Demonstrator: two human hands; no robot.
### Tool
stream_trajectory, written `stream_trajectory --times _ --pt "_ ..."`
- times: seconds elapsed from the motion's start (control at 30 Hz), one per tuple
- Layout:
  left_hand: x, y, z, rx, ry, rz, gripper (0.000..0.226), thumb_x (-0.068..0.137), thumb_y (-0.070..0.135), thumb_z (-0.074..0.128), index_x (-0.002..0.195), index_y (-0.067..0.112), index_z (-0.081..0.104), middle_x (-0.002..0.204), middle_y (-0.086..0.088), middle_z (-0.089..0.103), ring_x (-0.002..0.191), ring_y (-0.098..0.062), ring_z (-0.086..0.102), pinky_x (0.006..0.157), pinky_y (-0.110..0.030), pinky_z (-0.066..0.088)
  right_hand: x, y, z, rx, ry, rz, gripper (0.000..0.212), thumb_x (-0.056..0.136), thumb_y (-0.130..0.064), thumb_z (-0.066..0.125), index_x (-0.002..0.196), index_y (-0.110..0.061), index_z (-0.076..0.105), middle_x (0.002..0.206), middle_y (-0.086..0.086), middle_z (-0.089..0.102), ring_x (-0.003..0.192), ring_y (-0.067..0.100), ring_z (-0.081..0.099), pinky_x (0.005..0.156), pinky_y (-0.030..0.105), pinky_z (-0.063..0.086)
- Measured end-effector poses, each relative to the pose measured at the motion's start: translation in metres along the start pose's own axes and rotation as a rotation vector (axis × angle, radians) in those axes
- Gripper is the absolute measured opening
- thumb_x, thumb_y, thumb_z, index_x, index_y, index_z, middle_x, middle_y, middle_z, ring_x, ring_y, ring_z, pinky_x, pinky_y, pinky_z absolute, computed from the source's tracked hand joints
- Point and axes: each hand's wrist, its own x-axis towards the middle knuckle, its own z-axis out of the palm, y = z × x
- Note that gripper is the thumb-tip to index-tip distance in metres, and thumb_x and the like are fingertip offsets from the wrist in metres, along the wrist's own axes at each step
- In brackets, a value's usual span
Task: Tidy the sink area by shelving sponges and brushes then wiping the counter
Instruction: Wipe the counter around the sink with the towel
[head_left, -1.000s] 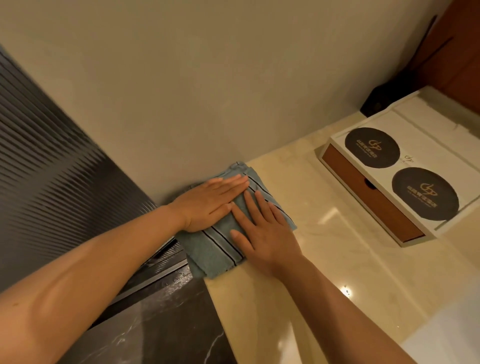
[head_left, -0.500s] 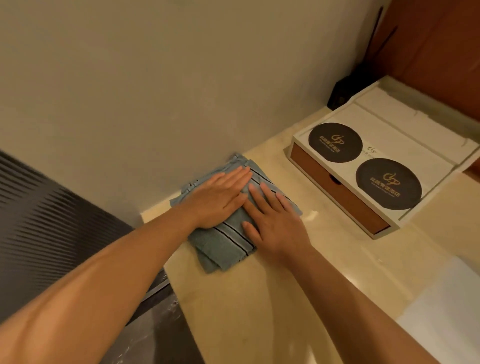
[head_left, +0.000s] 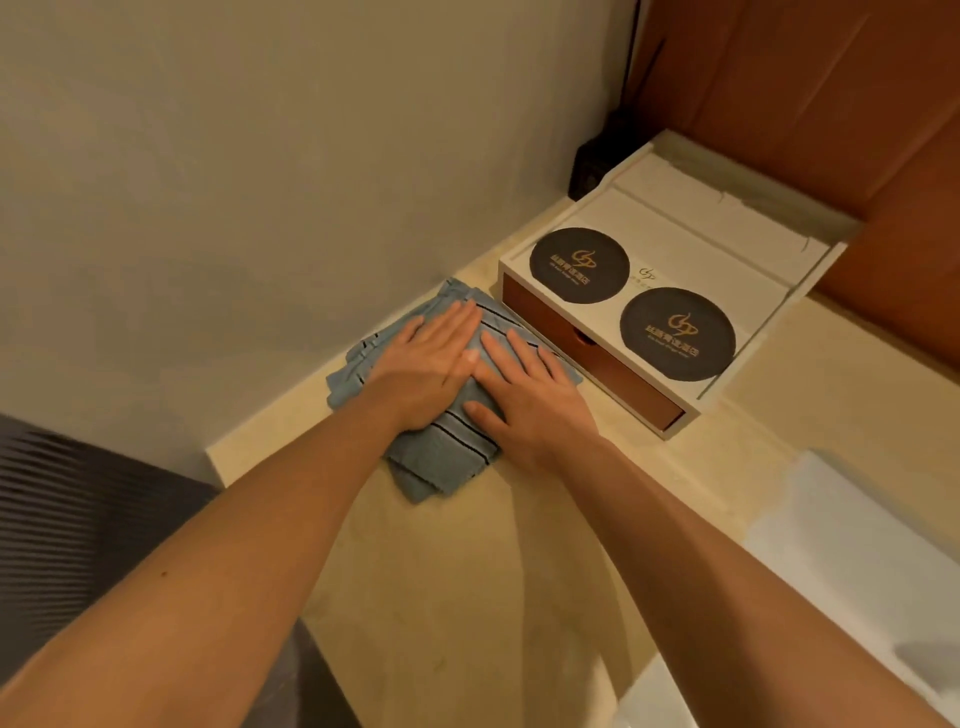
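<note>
Head view, looking down along two bare forearms. Both hands lie flat, palms down, on a folded blue cloth (head_left: 441, 457) with thin dark stripes. Left hand (head_left: 426, 369) covers the cloth's middle and far part, fingers together, pointing up and right toward the wall. Right hand (head_left: 524, 389) sits just beside it, fingers slightly spread, thumb stretched out over the cloth's near half. Index fingers of the two hands touch or nearly touch. No grip closed on anything: both hands are spread open and pressing flat, not pinching the fabric.

Cloth rests on the beige stone surface (head_left: 467, 571), its far edge against the foot of the plain wall (head_left: 260, 182). Layered folded edges show at its left and near corners.

Just right of the cloth stands a white tray box (head_left: 727, 249) with a brown drawer front (head_left: 545, 317); the cloth's right corner is very near it, contact unclear. Two round dark coasters (head_left: 579, 265) with gold logos lie on top of the box. Dark ribbed panel (head_left: 78, 519) at lower left. White, blurred object (head_left: 857, 545) at lower right; cannot tell what it is. Reddish-brown wood panel (head_left: 805, 104) behind the box.
</note>
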Motion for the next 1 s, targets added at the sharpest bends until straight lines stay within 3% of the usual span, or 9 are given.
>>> stream_trajectory --times 0.13,0.27,0.43,0.57,0.7,0.77,0.83,0.93,1.0 --pt "-0.008 0.01 0.008 0.015 0.046 0.003 0.071 0.085 0.045 -0.012 0.149 0.019 0.0 0.159 0.005 0.001 0.145 -0.006 -0.003 0.117 -0.031 0.0 -0.014 0.0 0.001 0.021 -0.049 0.038 0.054 0.096 -0.051 0.026 0.146 -0.035 0.015 0.159 -0.005 -0.005 0.145 0.017 -0.014 0.116 0.037 -0.008" --pt "-0.024 0.03 0.015 0.032 0.123 0.037 0.065 0.091 0.042 -0.001 0.148 0.014 0.015 0.156 -0.001 0.02 0.145 -0.013 0.014 0.116 -0.037 0.014 -0.042 0.0 0.0 0.048 -0.064 0.062 0.055 0.096 -0.051 0.027 0.146 -0.036 0.013 0.159 -0.005 -0.006 0.145 0.017 -0.015 0.116 0.037 -0.01" --pt "-0.048 0.065 0.021 0.056 0.166 0.069 0.063 0.099 0.037 0.004 0.138 0.007 0.043 0.143 -0.008 0.046 0.132 -0.021 0.043 0.105 -0.044 0.036 -0.085 0.003 0.008 0.027 -0.053 0.101 0.056 0.096 -0.052 0.026 0.147 -0.036 0.008 0.158 -0.006 -0.007 0.144 0.016 -0.016 0.115 0.036 -0.012" --pt "-0.067 0.09 0.03 0.033 0.178 0.085 0.052 0.098 0.033 0.02 0.138 0.009 0.044 0.143 -0.007 0.046 0.133 -0.02 0.043 0.105 -0.044 0.037 -0.119 0.005 0.017 0.019 -0.046 0.119 0.06 0.092 -0.057 0.017 0.147 -0.037 0.006 0.158 -0.006 -0.007 0.144 0.016 -0.017 0.112 0.034 -0.015" --pt "-0.103 0.132 0.035 -0.015 0.127 0.086 0.061 0.095 0.041 0.011 0.144 0.012 0.032 0.152 -0.004 0.032 0.141 -0.017 0.028 0.112 -0.041 0.025 -0.176 0.0 0.027 0.067 0.012 0.137 0.058 0.091 -0.055 0.017 0.146 -0.036 0.016 0.158 -0.006 0.001 0.146 0.017 -0.01 0.112 0.033 -0.014" --pt "-0.123 0.152 0.041 -0.014 0.09 0.093 0.064 0.093 0.044 0.007 0.147 0.013 0.025 0.155 -0.001 0.024 0.144 -0.015 0.019 0.114 -0.039 0.019 -0.208 -0.003 0.032 0.071 0.039 0.137 0.057 0.091 -0.053 0.02 0.145 -0.034 0.026 0.158 -0.004 0.009 0.146 0.021 -0.003 0.114 0.036 -0.009" --pt "-0.142 0.171 0.047 0.027 0.078 0.088 0.062 0.097 0.043 0.005 0.145 0.012 0.029 0.153 -0.003 0.03 0.142 -0.015 0.022 0.113 -0.038 0.02 -0.233 -0.003 0.036 0.09 0.066 0.116 0.056 0.09 -0.05 0.023 0.143 -0.032 0.032 0.157 -0.003 0.015 0.146 0.023 0.003 0.114 0.04 -0.002" --pt "-0.165 0.194 0.057 0.032 0.076 0.038 0.062 0.098 0.043 0.003 0.144 0.011 0.03 0.15 -0.003 0.035 0.137 -0.013 0.021 0.108 -0.035 0.015 -0.263 -0.001 0.035 0.224 0.076 0.097 0.055 0.088 -0.046 0.027 0.142 -0.033 0.032 0.154 -0.011 0.014 0.144 0.012 0.003 0.115 0.04 0.001" --pt "-0.168 0.202 0.057 0.017 0.074 0.026 0.063 0.097 0.045 0.002 0.145 0.012 0.026 0.151 -0.003 0.033 0.138 -0.014 0.019 0.109 -0.035 0.013 -0.275 0.007 0.033 0.407 0.182 0.201 0.051 0.089 -0.038 0.036 0.139 -0.027 0.038 0.15 -0.006 0.031 0.141 0.012 0.021 0.117 0.044 0.014"
